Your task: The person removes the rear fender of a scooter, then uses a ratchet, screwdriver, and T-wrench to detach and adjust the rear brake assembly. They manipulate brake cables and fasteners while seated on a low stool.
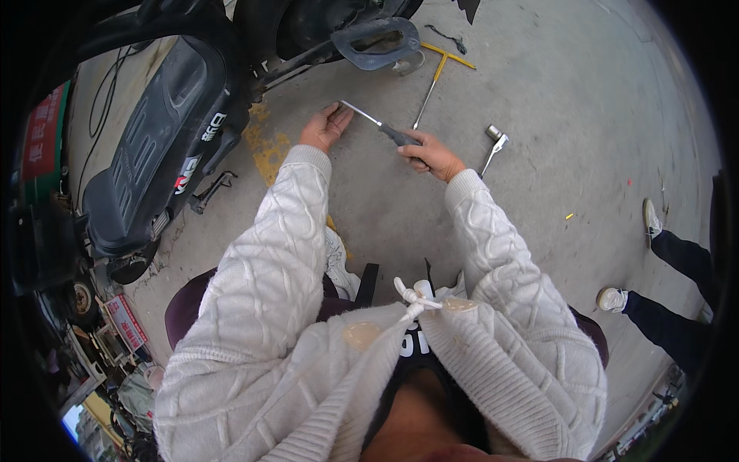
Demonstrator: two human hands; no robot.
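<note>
A black scooter (165, 138) lies tipped at the left edge of a wide concrete floor (554, 100), which stretches open to the right past a T-handle wrench (435, 73) and a ratchet (495, 146). Just beside the scooter, the right hand (433, 156) is wrapped tight round a screwdriver (381, 123), handle in fist. The left hand (325, 127), fingers curled, pinches its metal tip.

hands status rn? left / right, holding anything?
Left hand: closed around the metal tip of the screwdriver.
Right hand: closed on the screwdriver's dark handle.

Concrete floor (554, 115) (grey) bears a T-wrench (435, 73) and socket ratchet (495, 146).
</note>
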